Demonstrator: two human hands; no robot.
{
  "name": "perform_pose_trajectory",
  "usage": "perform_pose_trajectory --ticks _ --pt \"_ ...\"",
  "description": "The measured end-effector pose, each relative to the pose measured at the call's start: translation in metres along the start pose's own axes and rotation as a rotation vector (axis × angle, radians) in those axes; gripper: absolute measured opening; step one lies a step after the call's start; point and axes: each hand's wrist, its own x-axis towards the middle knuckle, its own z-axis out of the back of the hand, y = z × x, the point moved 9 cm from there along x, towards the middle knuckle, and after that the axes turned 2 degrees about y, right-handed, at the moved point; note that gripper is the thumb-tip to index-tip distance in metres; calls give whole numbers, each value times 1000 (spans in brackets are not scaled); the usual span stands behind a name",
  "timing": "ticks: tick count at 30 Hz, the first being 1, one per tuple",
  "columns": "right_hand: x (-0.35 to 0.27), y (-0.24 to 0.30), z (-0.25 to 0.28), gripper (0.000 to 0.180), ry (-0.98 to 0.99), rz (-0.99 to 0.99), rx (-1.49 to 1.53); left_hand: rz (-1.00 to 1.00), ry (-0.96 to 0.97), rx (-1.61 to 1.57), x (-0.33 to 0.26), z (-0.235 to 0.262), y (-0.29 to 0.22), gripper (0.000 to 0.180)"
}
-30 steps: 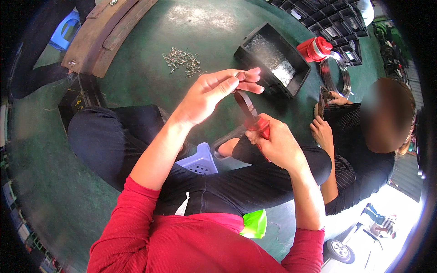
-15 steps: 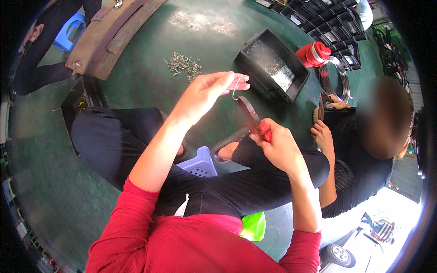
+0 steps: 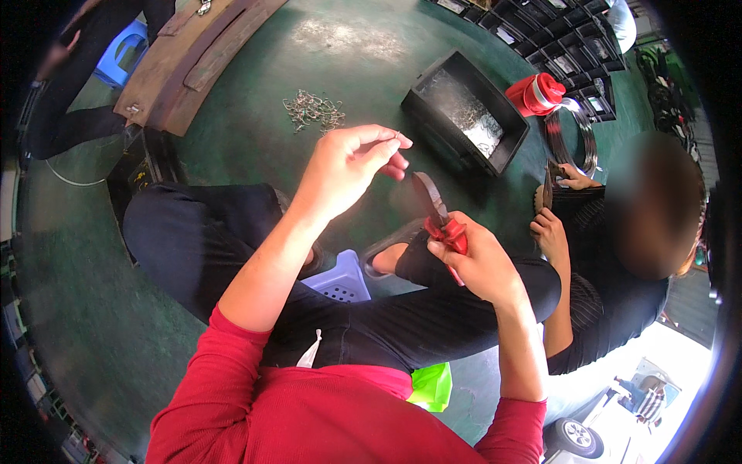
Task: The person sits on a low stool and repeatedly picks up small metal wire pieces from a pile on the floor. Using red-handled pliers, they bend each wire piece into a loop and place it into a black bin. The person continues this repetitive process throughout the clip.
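Note:
My left hand [image 3: 344, 172] is raised over my lap, thumb and fingertips pinched on a thin wire piece, of which only a sliver shows at the tips. Close by on the right, my right hand [image 3: 485, 259] grips red-handled pliers [image 3: 434, 209]. Their dark metal jaws point up toward my left fingertips but stand apart from them. Beyond my left hand, a loose pile of small bent wire hooks [image 3: 313, 111] lies on the green floor.
A black crate [image 3: 423, 114] holding wire pieces stands ahead, beside a red jug [image 3: 533, 94] and a wire coil [image 3: 572, 143]. A co-worker's hands [image 3: 550, 228] work at the right. A wooden bench [image 3: 182, 69] is far left; a purple plastic stool [image 3: 340, 280] sits below me.
The pliers have come away from the wire hook and shifted slightly right. My left fingers have closed and turned, so the hook that showed plainly is now mostly hidden.

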Motion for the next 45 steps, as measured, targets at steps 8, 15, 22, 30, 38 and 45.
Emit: perform_pose_trajectory --ticks 8,15,22,30,38,45 --pt "-2 13 13 27 -54 73 2 124 155 11 -8 -12 -4 22" --pt "-3 13 13 28 -27 10 -40 135 182 -55 -10 -14 -2 23" --pt "-3 15 13 28 -17 -26 -75 145 200 -50 -10 -14 -1 22" --pt "-4 8 10 29 17 -79 -81 171 212 -25 -11 -14 3 21" --pt "-6 3 8 29 33 -74 -60 215 265 -37 -11 -18 7 20" --pt "-2 2 14 23 -98 7 -118 157 256 64 -16 -23 1 23"
